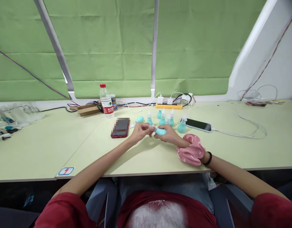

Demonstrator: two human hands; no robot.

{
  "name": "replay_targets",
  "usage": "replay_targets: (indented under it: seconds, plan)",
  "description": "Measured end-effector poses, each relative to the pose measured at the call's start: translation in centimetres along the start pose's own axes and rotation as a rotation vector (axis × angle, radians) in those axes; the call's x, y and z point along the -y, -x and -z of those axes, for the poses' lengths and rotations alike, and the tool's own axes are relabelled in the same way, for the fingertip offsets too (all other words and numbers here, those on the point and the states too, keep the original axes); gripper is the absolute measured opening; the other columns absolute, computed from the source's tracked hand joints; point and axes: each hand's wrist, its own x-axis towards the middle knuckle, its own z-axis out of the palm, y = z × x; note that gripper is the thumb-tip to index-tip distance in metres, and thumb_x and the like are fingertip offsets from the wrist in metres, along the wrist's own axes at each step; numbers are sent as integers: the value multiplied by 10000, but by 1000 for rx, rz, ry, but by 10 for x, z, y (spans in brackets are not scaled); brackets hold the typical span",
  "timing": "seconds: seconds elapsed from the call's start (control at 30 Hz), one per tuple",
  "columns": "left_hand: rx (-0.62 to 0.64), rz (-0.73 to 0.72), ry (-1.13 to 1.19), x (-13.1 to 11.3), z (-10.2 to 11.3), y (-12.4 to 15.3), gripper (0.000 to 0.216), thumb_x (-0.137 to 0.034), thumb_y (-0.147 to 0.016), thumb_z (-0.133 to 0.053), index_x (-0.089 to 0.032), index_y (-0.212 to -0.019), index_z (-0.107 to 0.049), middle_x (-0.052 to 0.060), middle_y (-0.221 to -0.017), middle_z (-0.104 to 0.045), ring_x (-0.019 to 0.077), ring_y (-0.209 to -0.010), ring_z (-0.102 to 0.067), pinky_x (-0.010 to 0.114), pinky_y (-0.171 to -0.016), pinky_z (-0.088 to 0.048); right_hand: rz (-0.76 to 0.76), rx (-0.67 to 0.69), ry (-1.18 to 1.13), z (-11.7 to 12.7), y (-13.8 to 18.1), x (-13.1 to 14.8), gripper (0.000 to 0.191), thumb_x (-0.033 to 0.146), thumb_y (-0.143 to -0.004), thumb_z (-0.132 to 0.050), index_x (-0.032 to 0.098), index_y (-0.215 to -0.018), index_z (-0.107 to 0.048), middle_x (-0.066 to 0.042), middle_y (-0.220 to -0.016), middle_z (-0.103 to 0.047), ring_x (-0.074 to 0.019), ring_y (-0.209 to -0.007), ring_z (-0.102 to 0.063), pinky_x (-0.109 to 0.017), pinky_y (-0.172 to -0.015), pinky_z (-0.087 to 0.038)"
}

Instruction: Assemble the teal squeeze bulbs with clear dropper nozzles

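My right hand (170,135) is wrapped round the teal bulb of a nasal aspirator (161,131), held sideways just over the table. With thumb and fingers pinched, my left hand (141,131) grips the clear tip end of the same aspirator; the fingers partly hide that tip. Beyond my hands several more teal aspirators with clear nozzles stand upright, among them one aspirator (181,125) at the right. Another aspirator (138,120) lies on its side behind my left hand. A teal bulb (159,114) at the back shows no nozzle.
Left of my hands lies a phone with a red case (120,128); another phone (198,124) on a white cable lies right. Behind stand a water bottle (107,103), a can (113,102), a cardboard tray (89,109) and a yellow power strip (169,106). Small parts (5,133) lie far left.
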Motion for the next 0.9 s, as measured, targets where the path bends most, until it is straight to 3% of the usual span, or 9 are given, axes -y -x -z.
replay_targets:
  seconds: [0.13, 0.23, 0.37, 0.47, 0.53, 0.67, 0.77, 0.83, 0.9]
  plan:
    - [31, -26, -34, -3, 1, 0, 336, -422, -649, -578, -100, -554, -593, 13, -566, -501, 71, -494, -466, 202, -491, -411, -53, 102, -92, 4, 3, 0, 141, 296, -625, -560, 158, -627, -530, 36, -448, -424, -71, -386, -380, -211, -359, -262]
    - [76, -62, -82, -4, 1, 1, 326, -406, -662, -572, -100, -552, -595, 18, -566, -502, 77, -512, -478, 199, -503, -403, -78, 142, -138, 7, 5, 0, 172, 306, -644, -583, 147, -706, -560, 14, -519, -483, -78, -432, -434, -208, -372, -321]
    - [100, -85, -138, 0, 0, 1, 306, -391, -684, -557, -101, -597, -603, 17, -587, -501, 70, -492, -475, 198, -490, -393, -104, 167, -186, 10, 2, -1, 247, 316, -746, -527, 132, -911, -544, -48, -811, -564, -116, -675, -537, -254, -564, -456]
    - [60, -122, -193, 2, -1, 0, 302, -394, -701, -536, -109, -630, -608, 27, -623, -515, 83, -539, -495, 202, -520, -408, -115, 167, -220, 8, 2, 0, 287, 298, -817, -436, 136, -1052, -471, -65, -1032, -506, -144, -874, -520, -339, -738, -450]
    - [25, -146, -214, 3, -2, -2, 296, -399, -698, -535, -115, -658, -612, 38, -677, -538, 95, -589, -508, 203, -544, -420, -116, 158, -241, 8, 4, 2, 298, 292, -821, -431, 139, -1076, -454, -67, -1068, -488, -153, -911, -508, -359, -765, -440]
    - [-11, -136, -160, -1, 1, -5, 297, -400, -703, -524, -121, -752, -617, 50, -763, -579, 111, -664, -525, 216, -588, -443, -104, 133, -271, 13, 11, 10, 257, 324, -805, -445, 143, -969, -527, -68, -953, -541, -145, -819, -532, -312, -716, -451]
    - [-155, -137, -155, 0, 9, -8, 305, -389, -698, -531, -125, -831, -608, 52, -793, -602, 119, -674, -534, 232, -603, -449, -83, 106, -290, 18, 12, 16, 256, 389, -766, -467, 157, -769, -574, -41, -711, -555, -130, -640, -524, -277, -621, -443]
    - [-272, -167, -250, 3, 18, -11, 287, -374, -710, -515, -128, -824, -609, 53, -788, -608, 123, -663, -534, 240, -601, -446, -63, 51, -303, 19, 9, 19, 262, 414, -732, -490, 169, -665, -554, -19, -608, -518, -116, -565, -495, -257, -563, -423]
    - [-310, -210, -470, 7, 26, -13, 245, -334, -729, -488, -134, -785, -619, 57, -768, -605, 135, -672, -526, 250, -609, -434, -47, -15, -314, 19, 6, 19, 274, 427, -693, -522, 175, -587, -516, -8, -545, -482, -106, -517, -468, -242, -506, -395]
